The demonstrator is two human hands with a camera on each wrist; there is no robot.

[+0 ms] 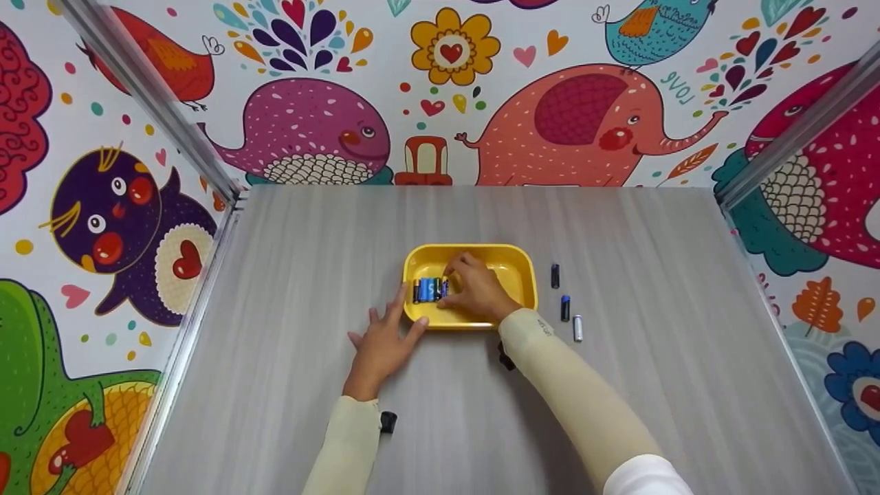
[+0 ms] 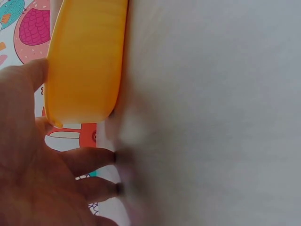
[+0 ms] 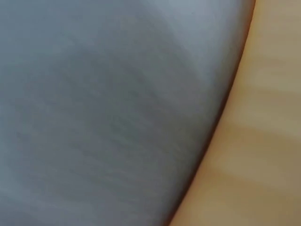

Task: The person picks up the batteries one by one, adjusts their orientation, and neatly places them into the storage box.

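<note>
A yellow tray (image 1: 519, 275) stands on the table, with a row of several batteries (image 1: 427, 290) lying side by side in its left part. Reaching over the front rim, my right hand (image 1: 478, 292) pinches a dark battery (image 1: 445, 283) at the row's right end between thumb and fingers. My left hand (image 1: 381, 347) is spread at the tray's front left corner, thumb and forefinger touching the rim. In the left wrist view, that hand (image 2: 28, 174) has its other fingers extended beside the tray wall (image 2: 87, 61). Only the tray's side (image 3: 254, 141) and blurred table show in the right wrist view.
Three loose batteries lie right of the tray: a black one (image 1: 555, 276), a black and blue one (image 1: 565, 308) and a silver one (image 1: 577, 328). Cartoon-printed walls (image 1: 440, 110) border the grey table (image 1: 309, 240) at the back and sides.
</note>
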